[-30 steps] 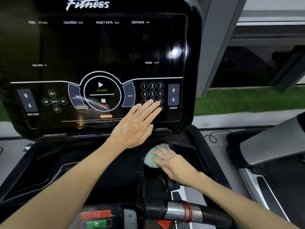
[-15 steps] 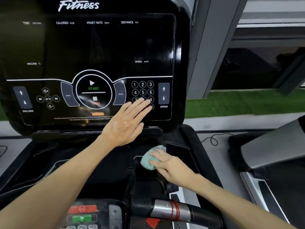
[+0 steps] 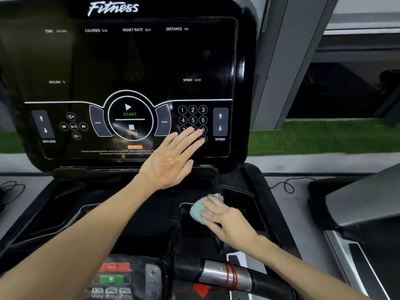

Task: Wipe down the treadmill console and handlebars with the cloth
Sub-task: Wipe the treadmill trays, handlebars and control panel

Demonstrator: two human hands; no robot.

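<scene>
The black treadmill console fills the upper left, its dark screen printed with START, a number pad and SPEED arrows. My left hand lies flat and open against the console's lower right, fingertips over the number pad. My right hand presses a bunched pale green cloth onto the black tray below the screen, at the rim of a recessed pocket. The handlebar, silver sleeve wrapped with a red band, crosses the bottom centre.
A small control pad with red and green buttons sits at the bottom centre-left. A neighbouring grey treadmill stands at the right. Behind are a grey pillar, a strip of green turf and a loose cable.
The right hand with the cloth has shifted slightly across the tray rim. The left hand stays flat on the console. The view has drifted a little.
</scene>
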